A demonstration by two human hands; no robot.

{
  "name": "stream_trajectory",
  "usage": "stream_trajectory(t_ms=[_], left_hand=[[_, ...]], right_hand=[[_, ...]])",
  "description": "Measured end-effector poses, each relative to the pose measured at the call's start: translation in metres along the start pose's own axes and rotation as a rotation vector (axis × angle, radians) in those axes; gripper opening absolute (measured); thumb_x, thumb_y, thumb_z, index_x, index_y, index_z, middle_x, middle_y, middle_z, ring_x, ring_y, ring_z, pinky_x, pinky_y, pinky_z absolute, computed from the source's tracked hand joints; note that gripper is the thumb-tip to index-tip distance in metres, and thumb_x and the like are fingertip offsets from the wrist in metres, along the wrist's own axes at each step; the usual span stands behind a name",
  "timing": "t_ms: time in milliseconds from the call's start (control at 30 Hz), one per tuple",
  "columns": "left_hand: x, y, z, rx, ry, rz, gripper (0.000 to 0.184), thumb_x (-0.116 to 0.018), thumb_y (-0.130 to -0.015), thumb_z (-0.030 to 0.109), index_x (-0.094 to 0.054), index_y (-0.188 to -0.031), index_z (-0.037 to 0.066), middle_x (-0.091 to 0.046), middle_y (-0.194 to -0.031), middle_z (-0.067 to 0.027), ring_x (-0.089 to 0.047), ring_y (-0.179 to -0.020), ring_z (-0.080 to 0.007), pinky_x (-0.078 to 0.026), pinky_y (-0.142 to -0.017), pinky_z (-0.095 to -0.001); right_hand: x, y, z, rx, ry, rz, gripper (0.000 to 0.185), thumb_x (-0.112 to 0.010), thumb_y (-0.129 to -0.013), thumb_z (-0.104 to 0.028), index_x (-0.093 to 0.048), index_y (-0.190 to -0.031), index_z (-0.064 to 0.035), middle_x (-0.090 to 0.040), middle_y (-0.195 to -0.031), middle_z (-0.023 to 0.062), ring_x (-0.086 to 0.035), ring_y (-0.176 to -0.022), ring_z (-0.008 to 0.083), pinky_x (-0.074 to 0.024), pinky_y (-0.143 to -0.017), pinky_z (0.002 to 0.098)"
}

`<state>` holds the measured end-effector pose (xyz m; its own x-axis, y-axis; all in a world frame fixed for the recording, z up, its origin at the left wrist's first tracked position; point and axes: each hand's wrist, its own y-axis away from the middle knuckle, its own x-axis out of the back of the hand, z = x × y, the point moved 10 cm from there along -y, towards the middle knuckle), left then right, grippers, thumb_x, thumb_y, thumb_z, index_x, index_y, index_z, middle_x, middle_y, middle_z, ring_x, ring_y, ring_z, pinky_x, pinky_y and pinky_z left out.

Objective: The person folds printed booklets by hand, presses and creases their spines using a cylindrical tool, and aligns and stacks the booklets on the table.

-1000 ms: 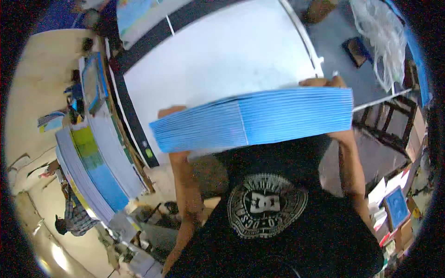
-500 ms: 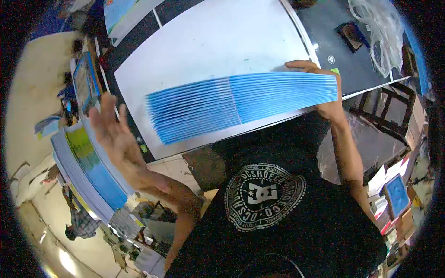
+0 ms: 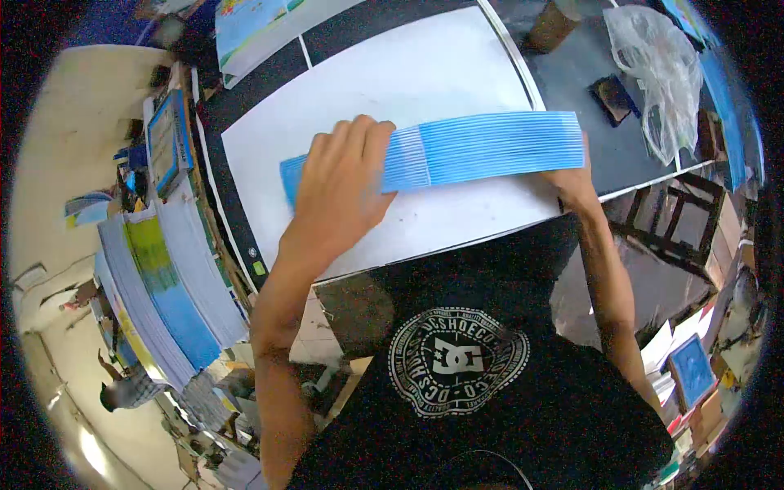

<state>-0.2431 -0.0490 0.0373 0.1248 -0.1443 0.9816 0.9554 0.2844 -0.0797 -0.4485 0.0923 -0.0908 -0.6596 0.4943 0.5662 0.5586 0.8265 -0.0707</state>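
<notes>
Blue paper stack (image 3: 498, 147): sat over the white sheet (image 3: 408, 77) | your right hand (image 3: 572, 181): held its right end, fingers partly hidden | your left hand (image 3: 343, 167): clasped its left portion, fingers close together | clear plastic bag (image 3: 660, 69): lay farther off, to the right.

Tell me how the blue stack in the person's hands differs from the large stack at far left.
The blue stack shows only blues, light and mid; the large stack has white, green and blue bands.
The blue stack has the left hand across it and the right hand at one end; no hand touches the large stack.
Both show many thin layers edge-on.
</notes>
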Motion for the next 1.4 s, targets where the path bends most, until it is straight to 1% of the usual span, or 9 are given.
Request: stream_trajectory(t_ms=[100,200,333,433,533,600,833,1033,1400], left_hand=[[-0.013,-0.012,-0.01,0.021,0.008,-0.05,0.059,-0.079,-0.067,0.013,-0.052,-0.118,0.003,-0.056,-0.11,-0.0148,-0.055,-0.103,-0.0339,-0.042,-0.084,-0.0436],[-0.017,-0.006,-0.01,0.032,0.014,-0.062,0.063,-0.08,-0.066,0.013,-0.051,-0.12,0.002,-0.056,-0.11,-0.0164,-0.055,-0.104,-0.0354,-0.042,-0.085,-0.0449],[-0.016,-0.004,-0.008,0.026,0.044,-0.07,0.061,-0.08,-0.066,0.014,-0.051,-0.119,0.003,-0.056,-0.106,-0.0159,-0.055,-0.101,-0.0346,-0.042,-0.084,-0.0438],[-0.015,-0.003,-0.004,-0.006,0.036,-0.008,0.06,-0.079,-0.067,0.015,-0.052,-0.118,0.002,-0.056,-0.104,-0.0162,-0.054,-0.098,-0.0355,-0.042,-0.082,-0.0444],[-0.014,-0.001,-0.003,-0.01,0.027,-0.058,0.068,-0.081,-0.068,0.022,-0.05,-0.125,0.001,-0.057,-0.109,-0.0168,-0.055,-0.102,-0.0361,-0.043,-0.086,-0.0445],[0.006,-0.002,0.003,-0.037,0.15,0.044,0.071,-0.083,-0.069,0.028,-0.051,-0.127,0.002,-0.058,-0.114,-0.0164,-0.055,-0.107,-0.0361,-0.044,-0.089,-0.0444],[0.019,-0.015,0.014,-0.063,0.18,0.028,0.051,-0.082,-0.073,0.033,-0.066,-0.112,0.004,-0.063,-0.108,-0.0119,-0.059,-0.102,-0.0327,-0.045,-0.091,-0.0426],[0.017,-0.015,0.018,-0.119,0.194,0.037,0.029,-0.078,-0.078,0.02,-0.068,-0.098,0.002,-0.064,-0.089,-0.0119,-0.061,-0.087,-0.0306,-0.046,-0.08,-0.0436],[0.01,-0.009,0.022,-0.244,0.293,0.117,0.021,-0.073,-0.078,0.004,-0.061,-0.095,-0.001,-0.058,-0.089,-0.0131,-0.057,-0.085,-0.0316,-0.048,-0.075,-0.0409]], right_hand=[[0.01,0.004,-0.008,0.092,-0.247,-0.112,0.093,-0.094,-0.054,-0.028,-0.055,-0.134,-0.0024,-0.058,-0.136,0.0168,-0.054,-0.127,0.0305,-0.0407,-0.107,0.0414],[0.057,0.003,-0.102,0.411,-0.157,-0.173,0.153,-0.096,-0.029,-0.053,-0.024,-0.154,0.0001,-0.035,-0.154,0.0212,-0.034,-0.143,0.0351,-0.0241,-0.118,0.0455],[0.041,0.013,-0.2,0.532,0.457,-0.236,0.128,-0.091,-0.05,-0.052,-0.03,-0.151,-0.0007,-0.041,-0.149,0.021,-0.036,-0.141,0.0362,-0.0245,-0.116,0.0474],[-0.01,0.005,-0.197,0.615,0.481,-0.21,0.086,-0.085,-0.066,-0.037,-0.049,-0.134,0.002,-0.052,-0.131,0.0215,-0.045,-0.13,0.0359,-0.0327,-0.108,0.052],[-0.026,-0.008,-0.186,0.501,0.476,-0.381,0.068,-0.084,-0.069,-0.024,-0.055,-0.126,-0.0019,-0.055,-0.12,0.0142,-0.05,-0.123,0.0317,-0.0314,-0.108,0.0487],[-0.024,-0.009,-0.191,0.547,0.45,-0.315,0.058,-0.083,-0.069,-0.024,-0.058,-0.116,-0.0029,-0.056,-0.112,0.0127,-0.052,-0.116,0.0306,-0.0347,-0.104,0.0495],[-0.019,-0.008,-0.193,0.623,0.389,-0.256,0.041,-0.078,-0.075,-0.024,-0.06,-0.105,-0.0029,-0.062,-0.101,0.0109,-0.057,-0.111,0.0296,-0.0384,-0.1,0.0505],[-0.025,-0.008,-0.189,0.598,0.347,-0.299,0.025,-0.069,-0.081,-0.017,-0.059,-0.1,-0.0041,-0.063,-0.093,0.0107,-0.061,-0.104,0.0298,-0.0388,-0.098,0.051],[-0.032,0.001,-0.19,0.657,0.293,-0.29,0.014,-0.058,-0.085,-0.01,-0.061,-0.098,-0.0054,-0.063,-0.09,0.0089,-0.062,-0.099,0.0264,-0.0396,-0.094,0.0491]])
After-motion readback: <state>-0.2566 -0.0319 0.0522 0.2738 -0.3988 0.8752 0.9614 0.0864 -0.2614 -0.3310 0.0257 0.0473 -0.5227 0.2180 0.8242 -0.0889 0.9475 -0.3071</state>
